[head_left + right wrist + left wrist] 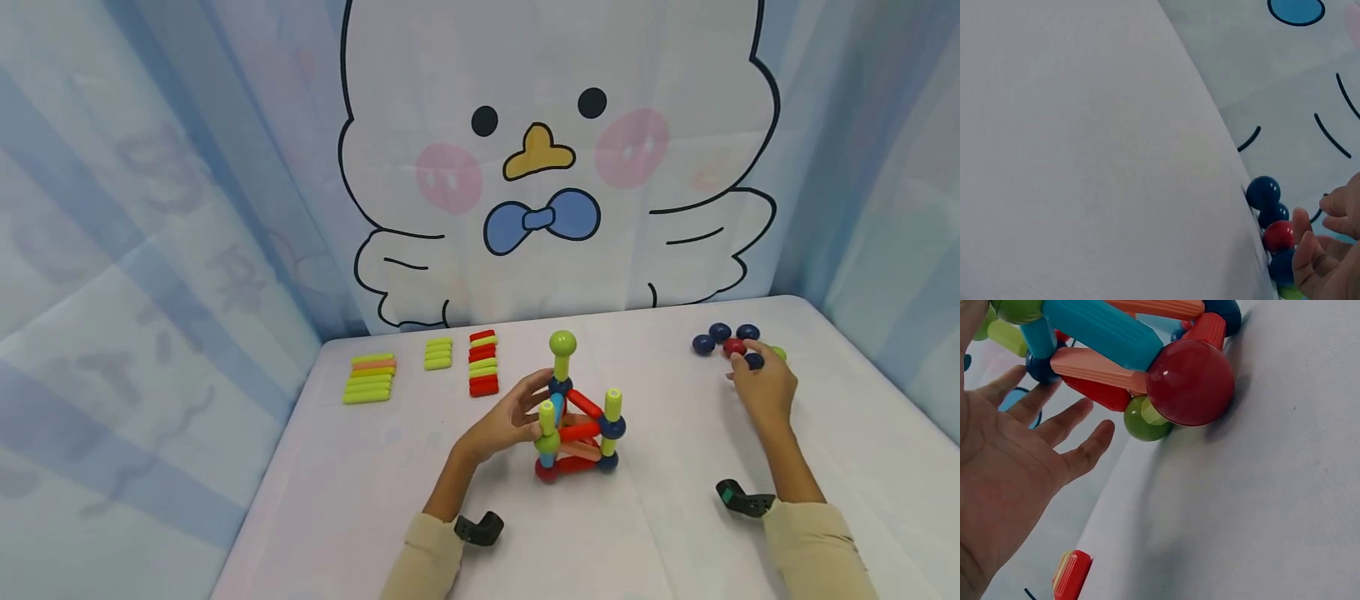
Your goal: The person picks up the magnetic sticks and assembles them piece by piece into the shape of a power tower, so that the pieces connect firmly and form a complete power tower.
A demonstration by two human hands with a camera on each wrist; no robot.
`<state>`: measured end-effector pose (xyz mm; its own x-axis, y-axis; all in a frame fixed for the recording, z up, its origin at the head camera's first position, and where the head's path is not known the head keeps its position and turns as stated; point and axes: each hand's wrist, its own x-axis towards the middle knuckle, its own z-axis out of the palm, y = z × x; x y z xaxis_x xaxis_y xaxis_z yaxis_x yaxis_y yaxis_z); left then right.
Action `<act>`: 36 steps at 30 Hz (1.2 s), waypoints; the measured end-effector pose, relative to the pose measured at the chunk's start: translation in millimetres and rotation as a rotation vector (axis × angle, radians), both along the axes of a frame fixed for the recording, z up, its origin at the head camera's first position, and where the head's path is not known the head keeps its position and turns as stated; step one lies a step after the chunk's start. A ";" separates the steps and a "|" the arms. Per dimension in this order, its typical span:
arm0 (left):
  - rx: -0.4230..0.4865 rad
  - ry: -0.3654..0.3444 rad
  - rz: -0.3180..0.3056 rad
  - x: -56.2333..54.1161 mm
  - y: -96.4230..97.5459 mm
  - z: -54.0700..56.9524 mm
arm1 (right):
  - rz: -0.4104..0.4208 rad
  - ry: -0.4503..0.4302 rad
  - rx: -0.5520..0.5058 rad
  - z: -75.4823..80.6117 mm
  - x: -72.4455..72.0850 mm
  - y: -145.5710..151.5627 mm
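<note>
My left hand point(506, 427) holds the left side of a magnetic stick-and-ball structure point(581, 429), with the thumb by a green ball point(1017, 307) and fingertips at a dark blue ball behind. Red, orange, blue and yellow-green sticks join its balls. Several yellow-green sticks point up, the rear one topped by a green ball point(562, 342). At the back right, my right hand point(768, 390) pinches a dark blue ball point(754, 362) beside a group of loose balls. Its fingers point(1304, 250) hide that ball in the right wrist view.
Loose dark blue balls point(702, 344), a red ball point(732, 348) and a green ball point(780, 353) lie at the back right. Rows of long sticks point(369, 379), short yellow-green sticks point(438, 354) and red and yellow-green sticks point(483, 363) lie back left. A printed curtain point(540, 275) stands behind.
</note>
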<state>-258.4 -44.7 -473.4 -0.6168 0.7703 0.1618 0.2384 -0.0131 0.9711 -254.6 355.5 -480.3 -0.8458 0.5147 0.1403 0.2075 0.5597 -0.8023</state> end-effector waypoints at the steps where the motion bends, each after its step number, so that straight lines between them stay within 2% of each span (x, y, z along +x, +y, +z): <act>1: 0.005 -0.006 -0.004 0.4 -0.2 0.1 | -0.004 -0.018 0.014 -1.2 0.0 2.1; 7: 0.023 -0.038 -0.011 3.2 -1.5 3.9 | -0.008 -0.074 0.054 -7.6 -0.7 8.0; 12: -0.079 -0.008 -0.006 6.6 -2.6 11.5 | -0.027 -0.064 0.039 -8.7 -1.5 8.2; 16: -0.181 0.017 -0.027 9.7 -3.2 17.5 | -0.036 -0.068 -0.002 -8.6 -2.3 8.8; 20: -0.230 0.026 -0.033 11.6 -2.1 20.5 | -0.051 -0.088 -0.044 -9.1 -0.9 9.9; 31: -0.266 0.040 0.029 14.6 1.4 22.5 | -0.017 -0.160 -0.010 -13.0 5.1 10.2; 36: -0.281 0.047 0.072 18.1 6.7 21.3 | -0.001 -0.180 -0.033 -10.4 7.1 5.1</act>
